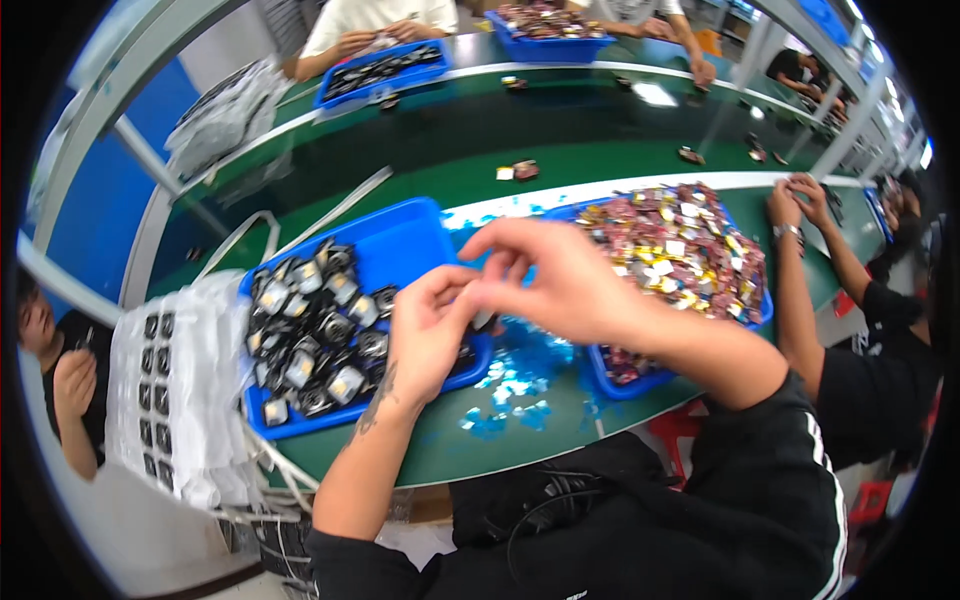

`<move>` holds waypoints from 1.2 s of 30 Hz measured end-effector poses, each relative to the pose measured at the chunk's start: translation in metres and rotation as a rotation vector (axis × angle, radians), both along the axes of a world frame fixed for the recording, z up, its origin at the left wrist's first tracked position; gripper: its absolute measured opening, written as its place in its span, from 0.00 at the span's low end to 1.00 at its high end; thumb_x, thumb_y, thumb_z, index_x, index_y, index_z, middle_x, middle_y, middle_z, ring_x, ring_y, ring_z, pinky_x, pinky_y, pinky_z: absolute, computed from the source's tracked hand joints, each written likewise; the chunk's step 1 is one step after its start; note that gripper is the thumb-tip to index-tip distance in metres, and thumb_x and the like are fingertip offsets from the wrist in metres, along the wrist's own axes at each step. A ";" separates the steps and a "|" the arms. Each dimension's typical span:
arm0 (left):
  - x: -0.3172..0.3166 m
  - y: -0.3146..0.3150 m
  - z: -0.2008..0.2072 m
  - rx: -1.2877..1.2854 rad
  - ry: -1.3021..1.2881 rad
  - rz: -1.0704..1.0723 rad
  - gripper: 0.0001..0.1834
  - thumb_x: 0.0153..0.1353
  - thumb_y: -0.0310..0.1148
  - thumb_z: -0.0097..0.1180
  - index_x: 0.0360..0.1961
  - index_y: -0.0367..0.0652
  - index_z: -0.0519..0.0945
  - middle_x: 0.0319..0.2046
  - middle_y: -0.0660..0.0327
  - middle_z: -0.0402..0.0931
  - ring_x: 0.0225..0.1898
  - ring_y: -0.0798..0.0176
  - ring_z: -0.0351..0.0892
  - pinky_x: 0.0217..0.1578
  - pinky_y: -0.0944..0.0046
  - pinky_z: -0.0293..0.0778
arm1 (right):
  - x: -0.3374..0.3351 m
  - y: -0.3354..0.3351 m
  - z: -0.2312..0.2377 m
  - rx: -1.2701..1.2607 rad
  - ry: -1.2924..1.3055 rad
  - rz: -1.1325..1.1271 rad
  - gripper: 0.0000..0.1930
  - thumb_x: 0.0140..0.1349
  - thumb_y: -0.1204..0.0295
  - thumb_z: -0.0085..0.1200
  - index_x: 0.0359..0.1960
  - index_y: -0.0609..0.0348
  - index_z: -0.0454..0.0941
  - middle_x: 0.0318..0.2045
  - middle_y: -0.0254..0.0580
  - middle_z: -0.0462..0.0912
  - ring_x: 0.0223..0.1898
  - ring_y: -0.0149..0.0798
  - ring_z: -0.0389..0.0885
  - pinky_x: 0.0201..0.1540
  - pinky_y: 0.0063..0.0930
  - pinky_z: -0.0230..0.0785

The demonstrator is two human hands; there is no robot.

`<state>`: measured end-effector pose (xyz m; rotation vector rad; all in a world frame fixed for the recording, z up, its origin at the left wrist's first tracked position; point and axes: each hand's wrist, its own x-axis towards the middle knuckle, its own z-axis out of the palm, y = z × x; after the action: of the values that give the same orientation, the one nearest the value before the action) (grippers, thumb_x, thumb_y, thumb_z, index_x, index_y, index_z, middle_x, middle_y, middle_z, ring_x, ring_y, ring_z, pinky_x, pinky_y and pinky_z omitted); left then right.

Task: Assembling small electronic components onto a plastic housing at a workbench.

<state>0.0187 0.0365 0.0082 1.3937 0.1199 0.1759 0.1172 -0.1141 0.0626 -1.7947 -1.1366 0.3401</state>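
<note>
My left hand and my right hand meet above the table, between two blue trays. Both have their fingers pinched together around something small, mostly hidden by the fingers; I cannot make out what it is. Beneath my left wrist stands a blue tray with many small black parts bearing silvery squares. Past my right forearm, another blue tray is heaped with small reddish-brown, yellow and white parts. Shiny blue film pieces lie scattered on the green table below my hands.
White packing sheets holding rows of black parts stand at the left edge. A dark conveyor belt runs beyond the trays, with a few parts on it. Co-workers sit across, at the right and at the far left; more blue trays stand opposite.
</note>
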 end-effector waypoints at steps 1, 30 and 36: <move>0.000 -0.006 -0.004 -0.061 -0.021 0.036 0.09 0.66 0.26 0.55 0.43 0.31 0.77 0.34 0.56 0.81 0.33 0.68 0.81 0.34 0.71 0.76 | -0.004 -0.006 -0.003 -0.021 -0.102 -0.023 0.13 0.57 0.73 0.62 0.43 0.63 0.78 0.30 0.41 0.80 0.30 0.34 0.80 0.34 0.26 0.74; -0.007 -0.022 -0.003 0.055 -0.014 -0.032 0.28 0.67 0.27 0.49 0.68 0.46 0.61 0.47 0.54 0.73 0.43 0.64 0.78 0.43 0.66 0.77 | 0.038 -0.161 -0.013 0.575 0.354 -0.552 0.09 0.62 0.79 0.56 0.43 0.62 0.73 0.32 0.33 0.78 0.30 0.22 0.77 0.34 0.13 0.70; -0.012 -0.036 0.000 0.816 -0.387 0.118 0.18 0.50 0.23 0.66 0.45 0.42 0.85 0.43 0.53 0.73 0.42 0.59 0.76 0.45 0.63 0.74 | 0.002 -0.115 -0.022 0.606 1.086 -0.198 0.11 0.65 0.75 0.54 0.48 0.61 0.72 0.32 0.30 0.76 0.27 0.21 0.73 0.30 0.12 0.70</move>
<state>0.0063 0.0004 0.0080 2.1320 -0.2196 0.6400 0.1189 -0.2291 0.0406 -0.9109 -0.2240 0.6541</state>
